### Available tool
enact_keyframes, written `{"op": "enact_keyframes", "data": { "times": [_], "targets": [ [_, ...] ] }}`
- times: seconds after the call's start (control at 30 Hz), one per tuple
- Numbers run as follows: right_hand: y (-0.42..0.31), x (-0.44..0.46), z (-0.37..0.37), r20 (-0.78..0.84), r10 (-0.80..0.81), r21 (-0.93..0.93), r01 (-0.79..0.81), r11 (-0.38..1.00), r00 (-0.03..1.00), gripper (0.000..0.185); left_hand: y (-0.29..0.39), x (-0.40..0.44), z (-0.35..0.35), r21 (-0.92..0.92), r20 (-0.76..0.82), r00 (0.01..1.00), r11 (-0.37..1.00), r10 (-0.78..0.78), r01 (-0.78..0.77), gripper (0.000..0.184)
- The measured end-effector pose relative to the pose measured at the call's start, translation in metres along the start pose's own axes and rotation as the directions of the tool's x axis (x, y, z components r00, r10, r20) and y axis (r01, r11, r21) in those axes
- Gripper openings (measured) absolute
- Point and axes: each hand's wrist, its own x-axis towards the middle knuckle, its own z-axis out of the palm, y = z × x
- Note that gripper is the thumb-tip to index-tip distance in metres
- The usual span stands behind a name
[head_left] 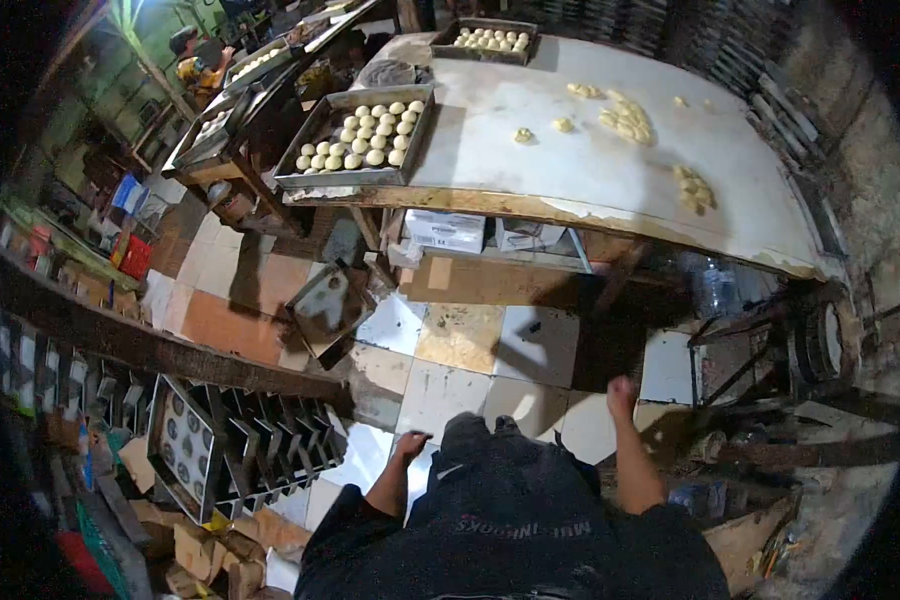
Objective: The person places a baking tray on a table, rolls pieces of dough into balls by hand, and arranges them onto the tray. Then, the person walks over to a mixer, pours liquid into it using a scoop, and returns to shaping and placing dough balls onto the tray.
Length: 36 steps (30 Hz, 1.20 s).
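Observation:
My left hand (411,444) hangs low in front of my body, above the tiled floor, its fingers curled in with nothing visible in them. My right hand (622,397) is raised a little farther forward on the other side, over the shadowed floor below the worktable (530,90); it is blurred, so its fingers cannot be made out. Neither hand touches anything I can see. On the table, a metal tray (365,178) holds several rows of round dough balls (375,141). Loose dough pieces (626,121) lie toward the right, with another dough cluster (692,189) nearer its front edge.
Another tray of dough balls (490,40) sits at the table's far side. A stack of metal baking trays (260,440) stands at lower left. One dirty tray (330,308) lies on the floor near the table legs. A person (198,70) works at the back left.

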Motion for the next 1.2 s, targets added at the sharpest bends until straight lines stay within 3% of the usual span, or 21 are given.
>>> {"op": "enact_keyframes", "data": {
  "times": [0.03, 0.07, 0.17, 0.23, 0.33, 0.37, 0.4, 0.43, 0.47, 0.53, 0.63, 0.67, 0.73, 0.8, 0.83, 0.87, 0.9, 0.97, 1.07, 1.13, 1.2],
  "targets": [
    [0.047, 0.085, 0.049, -0.048, -0.077, 0.356, 0.089, 0.93, 0.996, 0.023, 0.04, 0.003, -0.007, -0.119, -0.142, 0.969, 0.975, -0.203, 0.187, 0.05],
    [-0.054, 0.094, 0.027, -0.118, -0.188, 0.135, 0.203, 0.97, 0.975, 0.027, 0.054, 0.026, -0.012, -0.149, -0.211, 0.969, 0.984, -0.131, 0.1, 0.05],
    [-0.207, 0.16, 0.022, -0.105, -0.3, 0.138, 0.313, 0.94, 0.948, 0.024, 0.182, 0.05, -0.057, -0.188, -0.364, 0.931, 0.978, 0.02, -0.094, 0.046],
    [-0.261, 0.189, 0.043, -0.294, -0.494, 0.191, 0.557, 0.808, 0.818, 0.025, 0.249, 0.082, -0.083, 0.023, -0.525, 0.801, 0.946, 0.287, -0.324, 0.041],
    [-0.31, 0.207, 0.06, -0.309, -0.659, 0.019, 0.697, 0.717, 0.686, 0.033, 0.372, 0.106, -0.128, 0.062, -0.598, 0.649, 0.835, 0.47, -0.547, 0.029],
    [-0.309, 0.215, 0.065, -0.226, -0.697, 0.049, 0.722, 0.69, 0.681, 0.035, 0.404, 0.115, -0.139, 0.077, -0.61, 0.59, 0.781, 0.529, -0.62, 0.027],
    [-0.327, 0.211, 0.049, -0.12, -0.672, 0.041, 0.68, 0.732, 0.731, 0.035, 0.439, 0.126, -0.149, 0.089, -0.615, 0.527, 0.716, 0.587, -0.693, 0.026],
    [-0.331, 0.218, 0.043, -0.145, -0.699, 0.01, 0.708, 0.706, 0.7, 0.017, 0.472, 0.135, -0.157, 0.153, -0.625, 0.404, 0.613, 0.668, -0.775, 0.023],
    [-0.333, 0.227, 0.03, -0.194, -0.648, -0.016, 0.658, 0.753, 0.736, 0.017, 0.509, 0.145, -0.164, 0.114, -0.643, 0.286, 0.458, 0.71, -0.882, 0.02],
    [-0.328, 0.246, 0.0, -0.258, -0.503, 0.214, 0.556, 0.803, 0.825, 0.015, 0.559, 0.172, -0.175, 0.111, -0.561, 0.245, 0.365, 0.791, -0.924, 0.018],
    [-0.295, 0.278, -0.046, -0.481, -0.365, 0.029, 0.431, 0.902, 0.797, 0.011, 0.647, 0.206, -0.175, 0.081, -0.31, 0.366, 0.408, 0.878, -0.91, 0.021],
    [-0.282, 0.284, -0.061, -0.502, -0.339, 0.031, 0.408, 0.912, 0.796, 0.011, 0.677, 0.215, -0.167, -0.018, -0.219, 0.407, 0.413, 0.887, -0.911, 0.025],
    [-0.252, 0.297, -0.09, -0.574, -0.214, 0.116, 0.337, 0.934, 0.79, 0.009, 0.719, 0.252, -0.137, 0.046, 0.026, 0.446, 0.445, 0.895, -0.895, 0.031],
    [-0.223, 0.318, -0.114, -0.643, -0.118, 0.126, 0.257, 0.958, 0.757, 0.009, 0.762, 0.279, -0.089, 0.002, 0.259, 0.382, 0.395, 0.887, -0.919, 0.037],
    [-0.207, 0.325, -0.124, -0.685, -0.045, 0.134, 0.186, 0.973, 0.727, 0.009, 0.78, 0.286, -0.061, -0.034, 0.416, 0.419, 0.474, 0.807, -0.88, 0.04],
    [-0.191, 0.334, -0.132, -0.69, -0.029, 0.145, 0.177, 0.973, 0.723, 0.009, 0.778, 0.329, -0.019, -0.184, 0.504, 0.221, 0.354, 0.835, -0.917, 0.042],
    [-0.174, 0.348, -0.141, -0.717, -0.037, 0.101, 0.157, 0.982, 0.696, 0.012, 0.798, 0.327, 0.009, -0.084, 0.546, 0.316, 0.426, 0.776, -0.901, 0.044],
    [-0.148, 0.371, -0.151, -0.734, -0.055, 0.018, 0.101, 0.995, 0.677, 0.018, 0.838, 0.348, 0.061, -0.091, 0.44, 0.232, 0.301, 0.868, -0.949, 0.043],
    [-0.134, 0.402, -0.158, -0.68, 0.044, 0.136, 0.068, 0.988, 0.732, 0.017, 0.908, 0.383, 0.128, 0.063, 0.424, 0.282, 0.283, 0.861, -0.957, 0.041],
    [-0.111, 0.409, -0.132, -0.721, 0.045, 0.181, 0.126, 0.975, 0.692, 0.016, 0.929, 0.421, 0.162, 0.397, 0.322, 0.394, 0.255, 0.861, -0.882, 0.045],
    [-0.074, 0.421, -0.104, -0.78, -0.052, -0.144, -0.099, 0.985, 0.624, 0.018, 0.964, 0.392, 0.193, 0.708, 0.387, 0.753, 0.352, 0.532, -0.613, 0.052]
  ]
}}
